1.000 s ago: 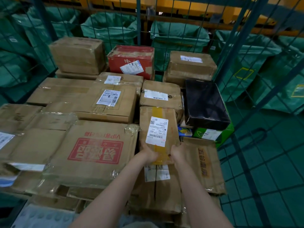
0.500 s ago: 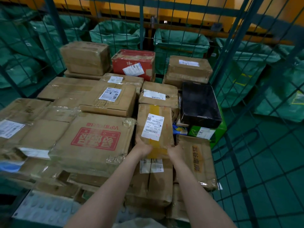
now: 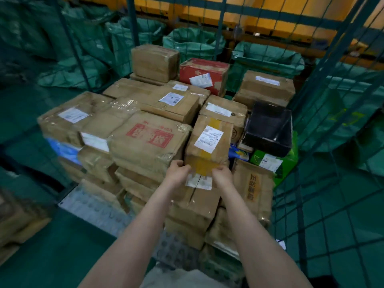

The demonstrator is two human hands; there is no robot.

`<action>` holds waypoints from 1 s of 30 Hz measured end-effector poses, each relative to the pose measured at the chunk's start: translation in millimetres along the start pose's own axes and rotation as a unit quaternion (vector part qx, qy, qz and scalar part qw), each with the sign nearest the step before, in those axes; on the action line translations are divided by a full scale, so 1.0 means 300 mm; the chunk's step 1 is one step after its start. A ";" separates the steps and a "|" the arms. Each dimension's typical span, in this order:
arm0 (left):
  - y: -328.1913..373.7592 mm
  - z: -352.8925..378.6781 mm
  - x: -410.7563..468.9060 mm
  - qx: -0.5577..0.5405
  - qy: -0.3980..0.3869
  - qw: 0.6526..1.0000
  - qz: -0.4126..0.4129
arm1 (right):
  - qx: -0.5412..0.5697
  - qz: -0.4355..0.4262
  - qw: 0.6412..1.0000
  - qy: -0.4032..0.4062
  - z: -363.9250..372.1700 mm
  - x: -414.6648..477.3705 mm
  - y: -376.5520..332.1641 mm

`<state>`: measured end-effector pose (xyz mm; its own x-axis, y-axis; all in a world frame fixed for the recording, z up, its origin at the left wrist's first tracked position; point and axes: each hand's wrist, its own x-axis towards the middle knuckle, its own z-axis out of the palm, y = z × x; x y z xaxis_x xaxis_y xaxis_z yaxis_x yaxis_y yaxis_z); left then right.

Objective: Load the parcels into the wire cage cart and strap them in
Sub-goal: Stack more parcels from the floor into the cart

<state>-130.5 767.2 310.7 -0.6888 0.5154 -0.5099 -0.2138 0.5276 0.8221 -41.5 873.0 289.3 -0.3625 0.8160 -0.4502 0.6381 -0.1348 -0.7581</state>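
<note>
A narrow brown parcel with yellow tape and a white label lies on top of the stack inside the green wire cage cart. My left hand grips its near left corner and my right hand grips its near right corner. It rests on a taped brown box. To its left sits a big carton with red print. On its right a black box tops a green box. No strap is in view.
A red box and brown boxes fill the back of the cart. Green mail sacks stand behind the mesh. The cart's right mesh wall is close beside my right arm. Loose cartons sit at the far left.
The view has pulled back and shifted right, so the stack looks farther away. Both hands stay on the near end of the narrow parcel, which has stayed in the same place on the stack.
</note>
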 end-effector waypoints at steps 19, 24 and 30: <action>-0.295 -0.348 -0.346 -0.152 0.169 0.973 -0.051 | -0.030 -0.043 0.976 -0.210 0.353 -0.333 -0.006; -0.382 -0.513 -0.416 -0.165 0.216 0.960 -0.073 | -0.064 -0.075 0.960 -0.261 0.525 -0.447 -0.050; -0.523 -0.725 -0.515 -0.190 0.261 0.942 -0.092 | -0.063 -0.092 0.947 -0.302 0.748 -0.642 -0.074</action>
<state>-141.2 457.8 315.7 -0.8416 -0.0165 -0.5399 -0.5270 0.2440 0.8140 -138.4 592.7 287.0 -0.7736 0.3437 -0.5325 0.5884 0.0776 -0.8048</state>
